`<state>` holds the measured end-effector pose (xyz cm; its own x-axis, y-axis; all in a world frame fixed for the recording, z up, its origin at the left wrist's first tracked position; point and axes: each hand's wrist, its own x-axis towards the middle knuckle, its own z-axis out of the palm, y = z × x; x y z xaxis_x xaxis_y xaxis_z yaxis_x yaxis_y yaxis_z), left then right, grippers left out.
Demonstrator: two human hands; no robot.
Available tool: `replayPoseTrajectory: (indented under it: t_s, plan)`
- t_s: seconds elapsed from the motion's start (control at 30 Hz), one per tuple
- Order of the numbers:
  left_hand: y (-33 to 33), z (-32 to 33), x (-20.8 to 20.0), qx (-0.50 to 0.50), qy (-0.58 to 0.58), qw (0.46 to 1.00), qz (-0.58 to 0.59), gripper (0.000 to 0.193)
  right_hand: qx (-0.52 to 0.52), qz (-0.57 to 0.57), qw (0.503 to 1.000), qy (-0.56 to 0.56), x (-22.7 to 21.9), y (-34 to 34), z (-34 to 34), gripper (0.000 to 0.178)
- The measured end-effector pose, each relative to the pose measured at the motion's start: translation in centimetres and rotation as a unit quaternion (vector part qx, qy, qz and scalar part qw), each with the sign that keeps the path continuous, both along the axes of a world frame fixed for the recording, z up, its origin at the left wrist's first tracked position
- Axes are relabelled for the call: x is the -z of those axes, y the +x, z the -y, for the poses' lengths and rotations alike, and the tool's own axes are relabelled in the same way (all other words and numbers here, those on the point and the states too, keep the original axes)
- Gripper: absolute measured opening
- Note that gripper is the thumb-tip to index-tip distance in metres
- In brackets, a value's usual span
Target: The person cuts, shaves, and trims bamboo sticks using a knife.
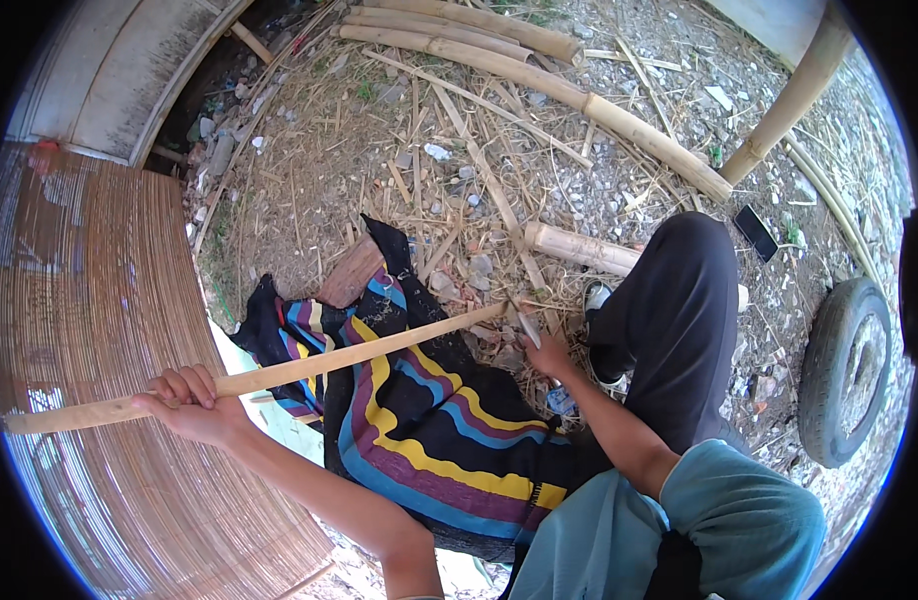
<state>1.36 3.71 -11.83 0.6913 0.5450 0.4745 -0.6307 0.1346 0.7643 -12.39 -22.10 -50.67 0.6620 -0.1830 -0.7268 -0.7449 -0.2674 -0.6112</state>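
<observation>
A long, pale bamboo strip slants across the view from lower left to the middle. Near its left end, my left hand is closed around it. My right hand grips a knife, its handle mostly hidden in my fingers. The blade is at the strip's far right end; whether it touches the strip I cannot tell. Beneath the strip, a black cloth with yellow, purple and blue stripes drapes over my left leg. A reddish-brown block lies at the cloth's far edge.
A slatted bamboo blind spreads along the left. Bamboo poles lie on debris-strewn ground at the back, with a shorter bamboo piece nearer my right knee. To the right are a phone, a tyre and a slanting bamboo post.
</observation>
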Motion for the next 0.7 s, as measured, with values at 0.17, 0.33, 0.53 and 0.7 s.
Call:
replayPoseTrajectory:
  t_s: [0.17,0.33,0.53,0.7]
  plan:
    - [-0.2,0.4,0.1,0.000,0.019,1.000,-0.008,0.045,-0.004,0.057,0.989,-0.133,5.6,-2.3,1.4,0.050]
    - [0.4,0.2,0.2,0.023,-0.004,1.000,0.001,0.044,0.171,-0.038,0.969,0.172,1.7,-1.4,-0.8,0.045]
    - [0.4,0.0,0.8,0.155,-0.075,0.983,0.072,0.037,0.149,0.024,0.979,0.138,-1.7,0.2,-1.5,0.044]
    - [0.9,0.1,1.1,0.136,-0.130,0.980,0.067,0.034,0.142,0.062,0.973,0.169,-4.9,0.3,-3.0,0.038]
